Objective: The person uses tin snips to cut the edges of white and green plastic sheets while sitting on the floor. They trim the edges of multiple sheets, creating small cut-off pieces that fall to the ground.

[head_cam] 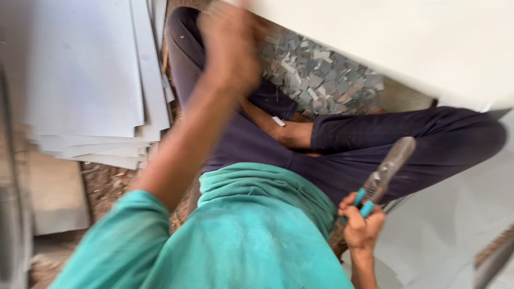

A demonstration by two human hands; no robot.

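I sit cross-legged on the ground in dark trousers and a teal shirt. My right hand [362,223] grips metal snips [384,172] with blue-green handles, blades pointing up and to the right above my thigh. My left hand [230,45] is raised and blurred at the top, touching the near edge of a large pale sheet [407,43] that slants across the upper right. Whether its fingers close on the sheet cannot be made out.
A stack of grey-white sheets [91,80] lies on the left. A heap of small grey offcuts [321,75] sits on the ground beyond my legs. Another pale sheet [455,225] lies at lower right. Bare dirt [104,184] shows beside the stack.
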